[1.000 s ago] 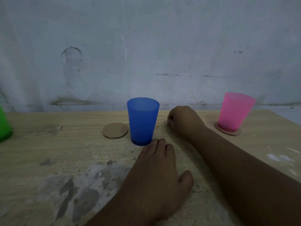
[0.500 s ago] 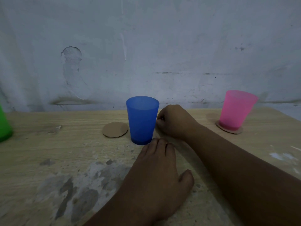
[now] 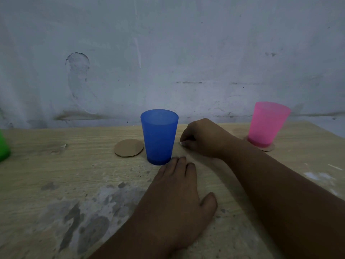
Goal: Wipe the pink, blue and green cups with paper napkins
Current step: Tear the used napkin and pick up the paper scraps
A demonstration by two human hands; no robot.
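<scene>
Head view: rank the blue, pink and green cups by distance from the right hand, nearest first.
1. Blue cup, just left of the right hand.
2. Pink cup, off to the hand's right.
3. Green cup, at the far left edge of the frame.

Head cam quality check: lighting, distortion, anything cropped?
Head view: dim, flat light with a bluish cast, no glare; wide-angle warp leans the pink cup outward at right; green cup cropped by the left edge; blue cup in focus.
</scene>
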